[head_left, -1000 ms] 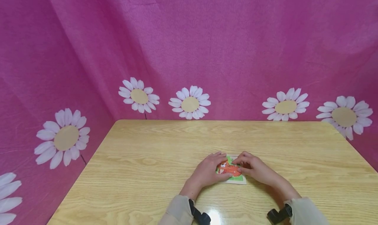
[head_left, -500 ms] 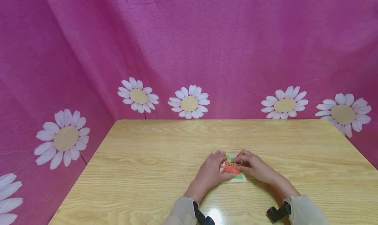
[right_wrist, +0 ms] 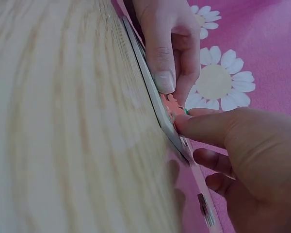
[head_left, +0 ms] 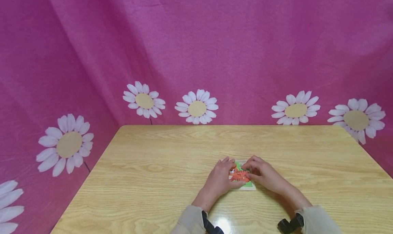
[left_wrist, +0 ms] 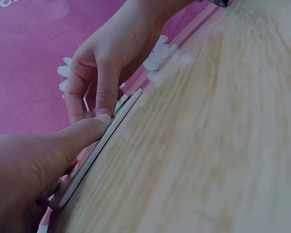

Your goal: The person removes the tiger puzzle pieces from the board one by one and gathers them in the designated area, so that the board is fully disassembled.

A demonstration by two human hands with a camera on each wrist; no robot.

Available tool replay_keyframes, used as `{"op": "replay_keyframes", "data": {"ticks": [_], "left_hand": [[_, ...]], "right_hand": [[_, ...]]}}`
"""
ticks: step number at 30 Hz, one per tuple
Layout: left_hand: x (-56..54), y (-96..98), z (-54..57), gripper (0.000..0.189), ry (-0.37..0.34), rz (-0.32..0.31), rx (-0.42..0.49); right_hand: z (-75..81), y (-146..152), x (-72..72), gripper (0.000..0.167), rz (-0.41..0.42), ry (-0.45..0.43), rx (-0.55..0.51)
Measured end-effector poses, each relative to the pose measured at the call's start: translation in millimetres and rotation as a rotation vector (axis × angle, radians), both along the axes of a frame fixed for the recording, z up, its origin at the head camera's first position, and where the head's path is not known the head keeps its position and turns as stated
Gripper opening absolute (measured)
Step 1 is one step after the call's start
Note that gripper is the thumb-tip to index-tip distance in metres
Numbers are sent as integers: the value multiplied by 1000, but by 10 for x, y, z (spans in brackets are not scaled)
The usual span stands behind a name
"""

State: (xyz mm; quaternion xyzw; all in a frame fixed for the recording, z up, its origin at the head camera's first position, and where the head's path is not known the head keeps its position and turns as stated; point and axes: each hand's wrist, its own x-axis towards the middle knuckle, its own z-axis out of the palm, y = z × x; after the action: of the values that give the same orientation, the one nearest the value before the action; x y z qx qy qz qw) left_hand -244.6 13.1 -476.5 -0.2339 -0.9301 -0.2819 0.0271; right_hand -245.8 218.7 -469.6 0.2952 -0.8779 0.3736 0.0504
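Observation:
A small jigsaw puzzle (head_left: 241,175) with an orange tiger on green lies on the table in a pale tray (head_left: 252,188). My left hand (head_left: 218,178) spans the tray's left side, thumb along the near edge and fingers toward the far edge, holding it. In the right wrist view, that left thumb (right_wrist: 164,81) presses down by the orange pieces. At the right side, my right hand (head_left: 266,174) pinches an orange puzzle piece (right_wrist: 172,105) between thumb and forefinger. Both hands partly cover the picture, and the piece's outline is mostly hidden.
The light wooden table (head_left: 147,165) stretches around the puzzle on all sides. A pink cloth (head_left: 233,49) printed with white daisies hangs behind and to the left. Each wrist wears a black camera mount, such as the right one (head_left: 290,223).
My left hand has shifted slightly right, covering more of the tray's left side. My right hand stays nearly in place. Seams between the orange pieces now show more plainly.

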Motion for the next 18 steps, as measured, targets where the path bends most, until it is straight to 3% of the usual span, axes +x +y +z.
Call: {"op": "replay_keyframes", "data": {"ticks": [8,18], "left_hand": [[6,0,5,61,18,3,-4],[4,-7,-5,60,29,-16,-2]], "right_hand": [[-4,-22,13,27,4,165,-13],[10,-48,25,33,8,239,-12]]}}
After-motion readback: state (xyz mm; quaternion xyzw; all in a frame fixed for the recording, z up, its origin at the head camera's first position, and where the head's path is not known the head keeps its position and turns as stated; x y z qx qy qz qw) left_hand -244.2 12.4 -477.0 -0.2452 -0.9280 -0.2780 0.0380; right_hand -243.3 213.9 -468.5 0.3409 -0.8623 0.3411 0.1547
